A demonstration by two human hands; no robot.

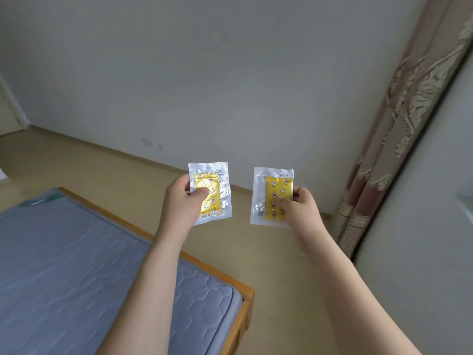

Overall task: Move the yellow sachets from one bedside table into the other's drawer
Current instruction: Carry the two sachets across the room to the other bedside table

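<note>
Yellow foil printed with stars and flowers is showing through the clear plastic of two sachets, one in each of the person's hands. The left hand (180, 201) is pinching the left sachet (211, 194) along its left edge, thumb lying across the front and the other fingers tucked behind the wrapper. The right hand (298, 207) is pinching the right sachet (272, 198) at its right edge, thumb pressing on the front of the yellow panel and fingers curling round the back. Both sachets are being held upright and facing the camera, side by side but apart, at about the same height, out in front of the body with both bare forearms reaching forward.

Below the left forearm a bed is lying with a quilted blue-grey mattress (76, 265) set in a light wooden frame (245, 298); its corner is pointing toward the lower middle of the view. Beyond the hands a tan floor (268, 265) is running to a plain pale wall (204, 73). At the right a patterned beige and brown curtain (399, 124) is hanging down to the floor. No bedside table or drawer is appearing in this view.
</note>
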